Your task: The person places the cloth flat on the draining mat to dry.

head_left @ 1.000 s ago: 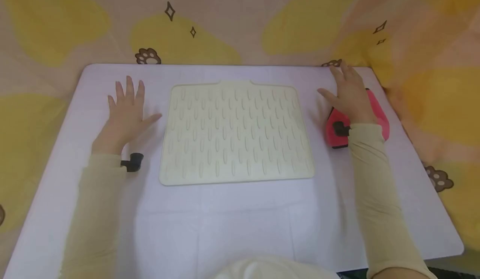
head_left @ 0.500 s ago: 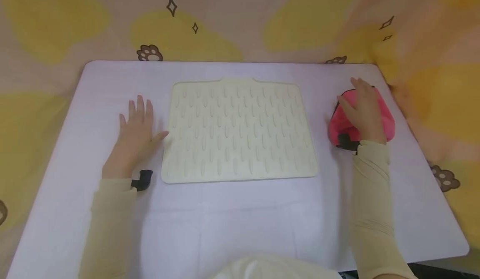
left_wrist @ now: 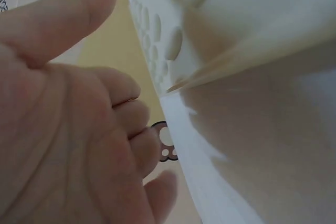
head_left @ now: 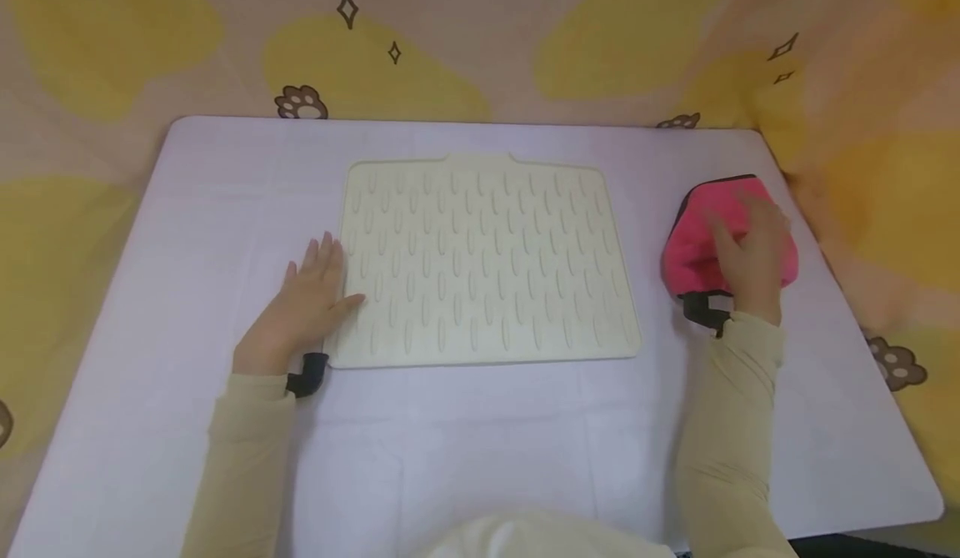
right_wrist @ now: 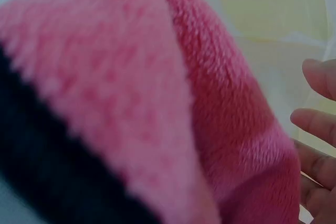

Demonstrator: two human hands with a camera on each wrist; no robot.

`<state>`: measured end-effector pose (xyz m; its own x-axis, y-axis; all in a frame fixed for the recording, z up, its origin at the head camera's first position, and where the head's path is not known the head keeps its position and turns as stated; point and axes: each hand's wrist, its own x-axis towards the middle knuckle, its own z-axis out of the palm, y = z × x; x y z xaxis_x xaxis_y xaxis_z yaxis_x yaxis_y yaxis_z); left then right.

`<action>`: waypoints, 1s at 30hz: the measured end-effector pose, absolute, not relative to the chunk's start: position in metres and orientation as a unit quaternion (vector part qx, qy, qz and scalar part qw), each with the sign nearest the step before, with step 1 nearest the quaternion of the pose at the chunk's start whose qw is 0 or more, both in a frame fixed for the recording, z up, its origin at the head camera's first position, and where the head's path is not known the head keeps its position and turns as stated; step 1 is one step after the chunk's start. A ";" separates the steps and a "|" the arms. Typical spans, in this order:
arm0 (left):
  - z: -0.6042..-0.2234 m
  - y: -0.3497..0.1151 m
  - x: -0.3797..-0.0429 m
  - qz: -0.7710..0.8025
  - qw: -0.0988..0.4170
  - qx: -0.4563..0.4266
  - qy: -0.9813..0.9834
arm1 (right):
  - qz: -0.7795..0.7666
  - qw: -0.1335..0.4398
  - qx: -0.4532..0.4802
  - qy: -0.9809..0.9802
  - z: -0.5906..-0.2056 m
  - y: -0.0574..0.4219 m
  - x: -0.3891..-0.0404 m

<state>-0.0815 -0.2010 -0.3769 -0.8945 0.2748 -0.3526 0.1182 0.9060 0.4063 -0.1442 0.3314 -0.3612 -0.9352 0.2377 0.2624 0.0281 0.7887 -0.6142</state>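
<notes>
A cream mat (head_left: 480, 258) with rows of oval ridges and a tab on its far edge lies flat mid-table. My left hand (head_left: 300, 312) hovers at its left edge, fingers extended and thumb overlapping the mat; in the left wrist view the palm and fingers (left_wrist: 84, 129) hold nothing. To the right, a fluffy pink cloth (head_left: 693, 245) with black edging sits bunched up. Over its right part is my right hand (head_left: 753, 262), fingers spread and loosely bent. The right wrist view has those fingers (right_wrist: 317, 124) just beyond the pink cloth's pile, not curled round it.
The table has a white cover (head_left: 480, 449) with faint creases. A yellow and pink patterned curtain (head_left: 480, 32) hangs behind and beside it. Small black wrist cameras sit at both cuffs.
My left hand has come right and nearer, from the bare table to the mat's left edge. My right hand has drawn back toward me over the pink cloth. The mat stays put.
</notes>
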 end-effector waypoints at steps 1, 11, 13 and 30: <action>-0.377 -0.201 -0.081 0.193 0.208 0.103 0.953 | 0.318 0.185 -0.080 -0.926 -0.363 0.332 -0.142; -0.389 -0.199 -0.076 0.214 0.226 0.124 0.942 | 0.316 0.318 -0.197 -0.872 -0.388 0.337 -0.115; -0.390 -0.198 -0.076 0.209 0.219 0.127 0.945 | 0.310 0.325 -0.214 -0.868 -0.392 0.337 -0.113; -0.396 -0.202 -0.078 0.192 0.213 0.125 0.950 | 0.386 0.268 -0.299 -0.831 -0.411 0.331 -0.130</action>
<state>-0.0779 -0.2015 -0.3958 -0.8783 0.3185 -0.3565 0.1556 0.8955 0.4170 -0.1305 0.3312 -0.4115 -0.6775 0.7035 0.2147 0.2896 0.5234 -0.8014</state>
